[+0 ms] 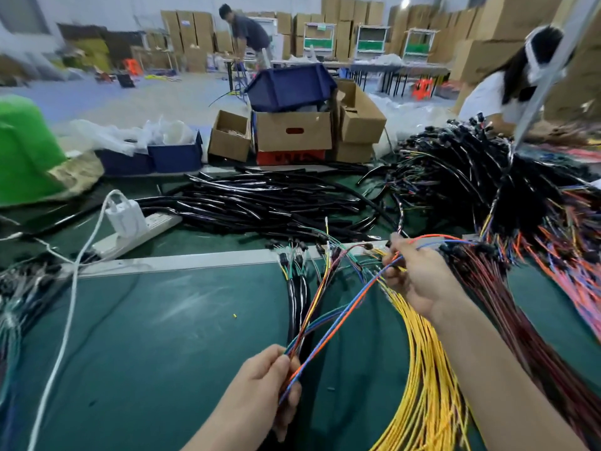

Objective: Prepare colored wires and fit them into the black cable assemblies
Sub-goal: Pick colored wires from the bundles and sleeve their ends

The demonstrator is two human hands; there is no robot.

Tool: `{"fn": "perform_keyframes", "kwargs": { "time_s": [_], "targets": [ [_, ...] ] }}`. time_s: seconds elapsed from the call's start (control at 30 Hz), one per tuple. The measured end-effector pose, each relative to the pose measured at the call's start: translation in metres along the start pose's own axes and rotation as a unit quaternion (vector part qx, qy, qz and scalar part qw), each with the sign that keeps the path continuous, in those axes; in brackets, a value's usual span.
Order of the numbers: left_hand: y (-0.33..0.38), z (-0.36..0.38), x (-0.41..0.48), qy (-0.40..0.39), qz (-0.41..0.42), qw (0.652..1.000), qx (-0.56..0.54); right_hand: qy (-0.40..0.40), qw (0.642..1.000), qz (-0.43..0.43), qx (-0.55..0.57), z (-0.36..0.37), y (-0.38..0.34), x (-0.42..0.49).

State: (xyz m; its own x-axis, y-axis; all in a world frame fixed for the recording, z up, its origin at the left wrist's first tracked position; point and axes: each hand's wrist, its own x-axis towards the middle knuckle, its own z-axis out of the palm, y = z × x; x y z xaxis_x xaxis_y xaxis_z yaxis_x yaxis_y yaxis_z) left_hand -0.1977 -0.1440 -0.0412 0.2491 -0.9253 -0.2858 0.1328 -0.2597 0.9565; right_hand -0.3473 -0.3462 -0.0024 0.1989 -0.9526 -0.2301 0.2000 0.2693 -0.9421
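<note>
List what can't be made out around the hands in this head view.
Head view:
- Left hand: ends of the colored wires, hidden in its grip.
- Right hand: how many wires it pinches, covered by its fingers.
- Yellow wires: lower ends cut off by the bottom edge.
- Black cable assemblies: near ends hidden behind the left hand.
- Connectors: pin detail too small, blurred.

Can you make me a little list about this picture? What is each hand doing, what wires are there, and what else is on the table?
Left hand: grips the colored wires
Right hand: pinches the same wires farther up
Yellow wires: thick bundle under the right arm
Black cable assemblies: lying on the green mat
Power strip: white, at left, plug in it
</note>
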Motion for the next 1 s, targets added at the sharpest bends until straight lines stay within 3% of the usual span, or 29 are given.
{"fn": "perform_keyframes", "kwargs": {
  "time_s": [0.1,0.23,0.33,0.37,0.43,0.5,0.53,0.6,0.63,0.73,0.87,0.93,1.0],
  "targets": [
    [0.000,-0.001,0.004,-0.004,-0.015,1.000,0.010,-0.046,0.998,0.015,-0.036,0.002,0.012,-0.002],
    [-0.005,-0.009,0.009,0.026,0.017,0.995,0.092,-0.037,0.998,0.036,0.024,-0.006,0.019,-0.004],
    [-0.004,-0.022,0.017,0.061,0.051,0.984,0.161,-0.072,0.968,0.069,-0.232,-0.011,0.011,-0.018],
    [-0.003,-0.026,0.020,0.059,0.064,0.978,0.192,-0.086,0.949,0.047,-0.300,-0.008,0.008,-0.025],
    [-0.002,-0.027,0.024,0.047,0.088,0.966,0.240,-0.090,0.931,-0.129,-0.330,0.007,0.005,-0.045],
    [0.002,-0.022,0.026,0.025,0.113,0.955,0.273,-0.143,0.864,-0.340,-0.342,0.032,0.006,-0.070],
    [0.006,-0.020,0.026,0.022,0.127,0.950,0.285,-0.198,0.809,-0.392,-0.390,0.043,0.011,-0.079],
    [0.012,-0.021,0.027,0.020,0.157,0.934,0.320,-0.290,0.732,-0.384,-0.482,0.055,0.027,-0.084],
    [0.016,-0.024,0.027,0.015,0.166,0.925,0.343,-0.308,0.735,-0.349,-0.494,0.056,0.033,-0.084],
    [0.021,-0.036,0.030,-0.016,0.155,0.912,0.379,-0.308,0.818,-0.262,-0.408,0.054,0.043,-0.077],
    [0.018,-0.047,0.037,-0.033,0.126,0.913,0.385,-0.313,0.829,-0.243,-0.395,0.048,0.063,-0.072],
    [0.018,-0.047,0.037,-0.030,0.123,0.941,0.313,-0.285,0.858,-0.233,-0.360,0.044,0.070,-0.072],
    [0.015,-0.048,0.037,0.021,0.109,0.978,0.174,-0.237,0.898,-0.213,-0.302,0.039,0.073,-0.072]
  ]
}}
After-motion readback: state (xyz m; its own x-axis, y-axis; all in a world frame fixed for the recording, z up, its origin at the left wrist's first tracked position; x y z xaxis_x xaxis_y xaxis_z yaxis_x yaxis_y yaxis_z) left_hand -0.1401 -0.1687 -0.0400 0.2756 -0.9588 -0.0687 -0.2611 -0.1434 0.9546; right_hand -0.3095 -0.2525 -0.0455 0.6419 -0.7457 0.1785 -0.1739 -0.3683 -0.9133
